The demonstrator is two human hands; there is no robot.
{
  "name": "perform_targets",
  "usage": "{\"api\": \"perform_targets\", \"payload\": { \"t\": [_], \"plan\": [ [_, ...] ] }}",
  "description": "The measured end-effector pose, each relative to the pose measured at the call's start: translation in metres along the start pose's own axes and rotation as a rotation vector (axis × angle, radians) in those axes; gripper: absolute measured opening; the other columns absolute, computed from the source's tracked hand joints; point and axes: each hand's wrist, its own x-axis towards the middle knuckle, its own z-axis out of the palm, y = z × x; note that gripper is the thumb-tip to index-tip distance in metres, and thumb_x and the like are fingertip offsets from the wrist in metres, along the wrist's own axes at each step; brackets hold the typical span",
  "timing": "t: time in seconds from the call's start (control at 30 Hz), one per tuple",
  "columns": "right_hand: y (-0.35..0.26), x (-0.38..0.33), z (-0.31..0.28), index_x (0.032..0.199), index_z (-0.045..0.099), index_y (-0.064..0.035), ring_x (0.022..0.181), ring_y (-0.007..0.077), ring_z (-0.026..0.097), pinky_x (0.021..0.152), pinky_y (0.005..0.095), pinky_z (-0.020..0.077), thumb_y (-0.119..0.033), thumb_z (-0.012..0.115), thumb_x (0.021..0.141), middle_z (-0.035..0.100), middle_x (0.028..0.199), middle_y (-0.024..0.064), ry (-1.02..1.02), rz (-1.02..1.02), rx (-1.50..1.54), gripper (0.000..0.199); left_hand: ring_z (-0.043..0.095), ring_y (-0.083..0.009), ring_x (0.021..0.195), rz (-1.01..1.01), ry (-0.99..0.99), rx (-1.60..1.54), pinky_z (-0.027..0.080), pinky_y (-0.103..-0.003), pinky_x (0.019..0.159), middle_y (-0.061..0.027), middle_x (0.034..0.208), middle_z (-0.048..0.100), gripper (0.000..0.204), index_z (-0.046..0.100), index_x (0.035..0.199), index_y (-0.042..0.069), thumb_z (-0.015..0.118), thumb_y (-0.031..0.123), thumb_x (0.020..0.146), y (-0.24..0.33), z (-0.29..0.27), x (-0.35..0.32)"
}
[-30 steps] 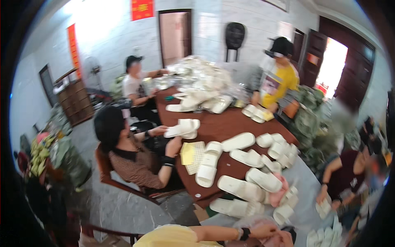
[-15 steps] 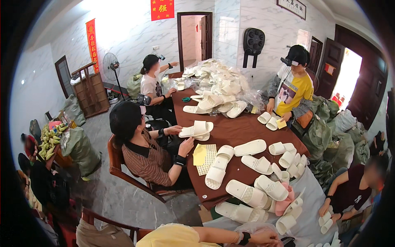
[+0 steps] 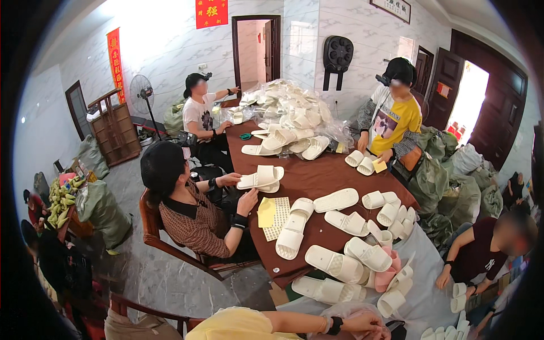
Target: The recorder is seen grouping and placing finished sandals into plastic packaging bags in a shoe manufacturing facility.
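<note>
From the lower edge comes my left arm in a yellow sleeve [image 3: 243, 324], a black band [image 3: 335, 324] round its wrist. My left hand [image 3: 367, 323] is at the bottom, just below the near slippers, its fingers curled. What it grips is cut off by the picture's edge. A crumpled clear plastic bag [image 3: 344, 310] lies against the hand. Just above are a cream slipper [image 3: 326, 289] and a pink slipper [image 3: 387, 276] among several others. A dark object [image 3: 396, 328] beside my fingers is unclear. My right hand does not show.
The brown-covered table [image 3: 309, 181] bears a large heap of bagged slippers [image 3: 289, 105], scissors [image 3: 245, 136] and a sticker sheet [image 3: 277, 221]. One person [image 3: 195, 198] holds cream slippers; others work around. A wooden chair [image 3: 153, 309] stands at lower left. Sacks [image 3: 436, 175] line the right.
The whole view has shifted slightly, so the room sits further left. My left hand stays low with fingers curled. The person at lower right has moved a pair of slippers.
</note>
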Motion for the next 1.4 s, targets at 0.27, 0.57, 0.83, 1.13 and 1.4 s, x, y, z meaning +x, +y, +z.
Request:
{"api": "perform_targets", "payload": {
  "t": [0.27,0.57,0.83,1.13,1.4],
  "plan": [
    [0.006,-0.008,0.015,0.107,0.055,-0.0003,0.095,0.0312,0.054,0.083,0.038,0.0417,-0.027,0.048,0.087,0.06,0.1,0.0158,0.076,0.11,-0.034,0.034,0.058,-0.0166,0.069,-0.016,-0.02,-0.035,0.044,-0.028,0.063,-0.0077,0.074,0.061,0.017,0.059,0.088,0.003,0.055,0.019,0.083,0.005,-0.003,-0.001],
    [-0.009,-0.015,0.016,0.107,0.055,0.0001,0.095,0.0307,0.054,0.084,0.0377,0.0415,-0.026,0.048,0.087,0.059,0.101,0.0158,0.162,0.222,-0.02,0.034,0.059,-0.0178,0.079,0.044,0.066,-0.108,0.045,-0.029,0.07,-0.0091,0.084,0.063,0.022,0.058,0.097,0.004,0.052,0.022,0.087,-0.003,0.002,0.0],
    [-0.03,-0.008,0.014,0.1,0.055,0.002,0.091,0.0262,0.055,0.082,0.0332,0.0424,-0.016,0.045,0.089,0.058,0.099,0.0136,0.158,0.064,0.387,0.023,0.059,-0.0174,0.081,-0.017,0.07,-0.115,0.045,-0.029,0.073,-0.0083,0.09,0.064,0.026,0.057,0.108,0.006,0.05,0.021,0.088,-0.015,0.0,0.002],
    [-0.023,-0.005,0.01,0.104,0.057,0.0043,0.088,0.0256,0.058,0.077,0.0327,0.0449,-0.022,0.046,0.09,0.061,0.099,0.0167,0.134,0.398,0.138,0.032,0.059,-0.0183,0.073,-0.076,-0.006,-0.147,0.045,-0.03,0.066,-0.0083,0.079,0.063,0.021,0.061,0.102,0.008,0.05,0.02,0.087,0.001,-0.008,-0.002],
    [-0.022,-0.002,0.015,0.101,0.056,0.0039,0.086,0.0251,0.057,0.076,0.0313,0.0446,-0.023,0.049,0.089,0.06,0.098,0.0151,0.147,0.419,0.216,0.031,0.058,-0.0174,0.072,0.01,0.09,0.017,0.045,-0.03,0.066,-0.0079,0.078,0.063,0.017,0.061,0.093,0.006,0.054,0.017,0.083,-0.001,-0.006,-0.002]
  ]
}}
